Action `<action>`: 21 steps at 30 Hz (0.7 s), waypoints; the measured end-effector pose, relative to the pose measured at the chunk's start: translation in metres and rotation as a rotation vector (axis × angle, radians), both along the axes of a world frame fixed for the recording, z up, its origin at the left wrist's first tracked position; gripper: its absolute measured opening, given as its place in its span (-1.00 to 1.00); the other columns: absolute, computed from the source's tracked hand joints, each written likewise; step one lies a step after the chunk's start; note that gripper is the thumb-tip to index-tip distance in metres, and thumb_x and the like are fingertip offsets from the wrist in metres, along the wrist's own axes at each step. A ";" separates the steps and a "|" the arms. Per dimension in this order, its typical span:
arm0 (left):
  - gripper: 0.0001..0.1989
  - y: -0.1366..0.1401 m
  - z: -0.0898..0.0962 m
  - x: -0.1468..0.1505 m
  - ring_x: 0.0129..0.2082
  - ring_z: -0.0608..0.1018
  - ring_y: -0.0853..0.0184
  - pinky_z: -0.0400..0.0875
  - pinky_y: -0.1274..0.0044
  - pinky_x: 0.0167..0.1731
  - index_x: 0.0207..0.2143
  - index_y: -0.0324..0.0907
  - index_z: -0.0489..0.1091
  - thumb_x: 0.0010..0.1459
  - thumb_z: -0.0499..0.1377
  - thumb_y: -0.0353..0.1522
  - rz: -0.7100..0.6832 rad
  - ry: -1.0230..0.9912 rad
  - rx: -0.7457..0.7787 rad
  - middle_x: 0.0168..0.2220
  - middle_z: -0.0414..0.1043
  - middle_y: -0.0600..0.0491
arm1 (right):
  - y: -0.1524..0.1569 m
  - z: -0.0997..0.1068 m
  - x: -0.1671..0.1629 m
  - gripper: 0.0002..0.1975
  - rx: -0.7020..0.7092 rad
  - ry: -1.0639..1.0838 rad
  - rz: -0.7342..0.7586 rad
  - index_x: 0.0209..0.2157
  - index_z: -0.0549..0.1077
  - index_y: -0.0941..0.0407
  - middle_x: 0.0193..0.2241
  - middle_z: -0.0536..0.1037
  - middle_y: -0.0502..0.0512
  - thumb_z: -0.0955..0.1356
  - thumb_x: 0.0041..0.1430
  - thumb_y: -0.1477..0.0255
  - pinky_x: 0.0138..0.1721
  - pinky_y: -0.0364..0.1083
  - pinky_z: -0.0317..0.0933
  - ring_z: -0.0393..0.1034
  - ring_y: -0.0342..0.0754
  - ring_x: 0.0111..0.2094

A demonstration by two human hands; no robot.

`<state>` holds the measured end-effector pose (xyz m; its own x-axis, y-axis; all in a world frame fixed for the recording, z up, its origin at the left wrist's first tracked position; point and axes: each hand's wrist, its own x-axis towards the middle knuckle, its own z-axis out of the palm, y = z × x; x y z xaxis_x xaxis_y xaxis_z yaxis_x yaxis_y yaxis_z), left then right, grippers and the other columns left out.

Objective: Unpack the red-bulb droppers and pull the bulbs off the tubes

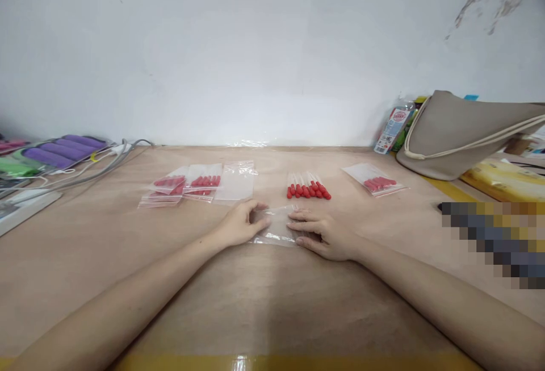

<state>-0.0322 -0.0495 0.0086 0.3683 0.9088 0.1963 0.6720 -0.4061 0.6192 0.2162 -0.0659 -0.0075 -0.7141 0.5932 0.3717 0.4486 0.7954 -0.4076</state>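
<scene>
A clear plastic zip bag point(279, 226) lies flat on the table in front of me, with no contents visible in it. My left hand point(243, 224) rests at its left edge, thumb and forefinger apart and curved, their tips touching the plastic. On the right side of the bag lies my right hand point(330, 236), fingers stretched and slightly spread. Just beyond it is a loose pile of red-tipped white sticks point(309, 187). An empty-looking clear zip bag point(238, 180) lies past my left hand.
Filled bags with red-tipped pieces lie at left, one bag point(203, 180) beside an overlapping stack point(166, 189); another bag point(377, 179) is at right. Cables point(121, 155) and purple rolls point(63, 152) are far left. A grey-beige pouch point(464, 132) and a carton point(392, 129) stand back right.
</scene>
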 end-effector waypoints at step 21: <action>-0.71 0.063 0.007 -0.054 -0.34 0.43 0.27 0.28 0.44 -0.27 -0.12 -0.18 0.28 0.09 -0.05 -0.41 0.442 0.203 0.367 -0.32 0.36 -0.01 | 0.071 0.013 0.119 -0.72 0.175 -0.289 -1.243 -0.36 0.49 0.17 -0.27 0.47 0.30 0.31 -0.04 0.27 -0.28 0.10 0.19 0.35 0.19 -0.23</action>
<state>-0.0865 0.0134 0.0156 0.0343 0.8703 0.4913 0.9157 -0.2243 0.3335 0.3355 0.0051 0.0055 0.2131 0.8737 0.4374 0.9770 -0.1855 -0.1054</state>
